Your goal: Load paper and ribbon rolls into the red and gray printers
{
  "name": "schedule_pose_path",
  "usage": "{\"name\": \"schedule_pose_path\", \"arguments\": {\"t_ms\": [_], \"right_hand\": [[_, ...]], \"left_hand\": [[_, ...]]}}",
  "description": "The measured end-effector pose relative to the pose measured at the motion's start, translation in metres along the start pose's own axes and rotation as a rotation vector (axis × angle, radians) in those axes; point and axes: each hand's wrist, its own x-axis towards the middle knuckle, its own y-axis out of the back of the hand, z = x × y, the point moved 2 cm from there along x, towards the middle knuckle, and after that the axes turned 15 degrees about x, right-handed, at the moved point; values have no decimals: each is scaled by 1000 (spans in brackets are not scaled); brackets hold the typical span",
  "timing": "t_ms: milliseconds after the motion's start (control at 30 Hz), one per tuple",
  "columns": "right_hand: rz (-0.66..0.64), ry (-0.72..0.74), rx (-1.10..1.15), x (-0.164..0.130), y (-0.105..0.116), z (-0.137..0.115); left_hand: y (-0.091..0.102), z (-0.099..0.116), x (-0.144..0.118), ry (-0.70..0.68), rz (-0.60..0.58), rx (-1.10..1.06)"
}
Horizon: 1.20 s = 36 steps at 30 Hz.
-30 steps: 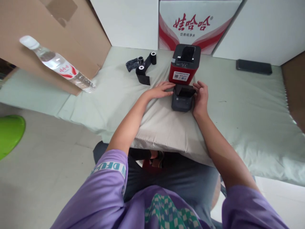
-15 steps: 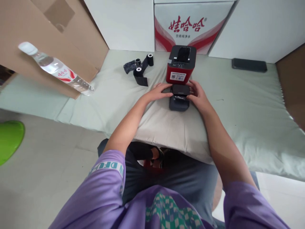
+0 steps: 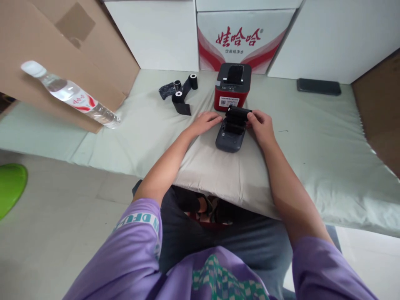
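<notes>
A small dark label printer (image 3: 230, 142) lies on the cloth-covered surface in front of me, its lid (image 3: 238, 113) raised and its inner bay showing. My right hand (image 3: 261, 126) pinches the right end of that lid between thumb and fingers. On the other side, my left hand (image 3: 206, 122) rests with fingers stretched out, the tips by the printer's left edge; whether they touch it I cannot tell. Directly behind stands a larger red and black printer (image 3: 231, 92) with a white label on its front. Black ribbon rolls (image 3: 184, 93) lie to the left of it, partly unwound.
A clear water bottle (image 3: 71, 93) leans at the left by a brown cardboard box (image 3: 93, 46). White cartons (image 3: 240, 25) line the back. At the right rear lies a black phone (image 3: 318, 86). The near edge of the pale cloth (image 3: 150, 141) runs above my lap.
The small printer's lid has swung up from nearly closed, with my right hand at it. My left hand's fingers have drawn back a little from the top. The camera view has shifted slightly.
</notes>
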Motion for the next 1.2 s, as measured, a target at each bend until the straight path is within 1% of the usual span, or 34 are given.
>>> {"name": "schedule_pose_path", "arguments": {"t_ms": [133,267,400,533,600,667,767,933,1033,1067,1133,1200], "right_hand": [[6,14,-16,0,-1,-4],[41,4,-4,1,-1,2],[11,18,-3,4,0,11],[-15,25,-22,3,-2,11],[-54,39,-62,0,-6,7],[-108,58,-107,-4,-10,4],[-182,43,-146,-8,-14,0],[-344,-17,-156,-7,-5,-5],[-430,-73,-110,-5,4,-10],[-447,-90,-91,-5,6,-11],[-448,-113,-60,-4,8,-11],[-381,-117,-50,-3,7,-7]], "left_hand": [[-6,10,-2,-24,-22,-104],[-14,16,-4,30,-94,-107],[-17,12,-3,30,-101,-142],[-16,7,3,54,-89,-281],[-14,9,3,55,-105,-290],[-10,13,1,58,-137,-245],[-2,17,-5,32,-170,-204],[4,15,-11,-56,-197,-240],[0,14,-8,-71,-155,-260],[-3,14,-6,-57,-111,-277],[-9,15,-2,23,18,-310],[-14,15,1,146,151,-309]]}}
